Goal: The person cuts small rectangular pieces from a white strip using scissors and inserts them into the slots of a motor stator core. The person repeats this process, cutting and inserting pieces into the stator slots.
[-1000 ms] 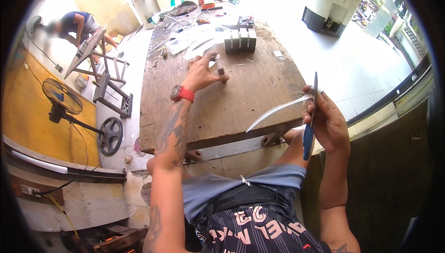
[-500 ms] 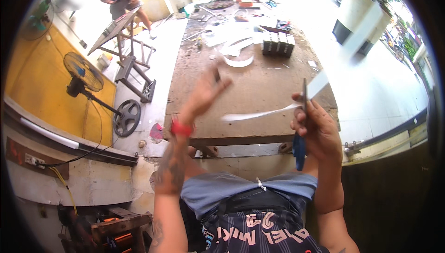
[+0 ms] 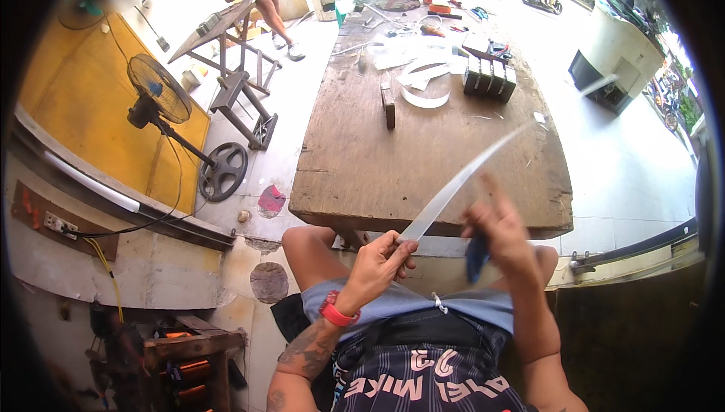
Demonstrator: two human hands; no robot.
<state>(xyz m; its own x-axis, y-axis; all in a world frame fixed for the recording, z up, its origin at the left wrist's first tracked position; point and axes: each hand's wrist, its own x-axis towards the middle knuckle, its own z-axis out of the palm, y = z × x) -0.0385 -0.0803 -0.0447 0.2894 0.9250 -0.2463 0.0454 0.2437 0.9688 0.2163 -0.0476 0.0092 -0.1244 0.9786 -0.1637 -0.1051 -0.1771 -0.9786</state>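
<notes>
White curved strip (image 3: 461,182) pinched at lower end by left hand (image 3: 374,261); right hand (image 3: 502,234) blurred, grip closed on blue tool (image 3: 476,257)

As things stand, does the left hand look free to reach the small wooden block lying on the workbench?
Probably not: the left hand is pinching the near end of the long pale strip, below the bench's near edge. The wooden block lies unobstructed further up the workbench, so only the grip is in the way.

Both hands (image 3: 375,265) (image 3: 502,231) raised, fingers curled
</notes>
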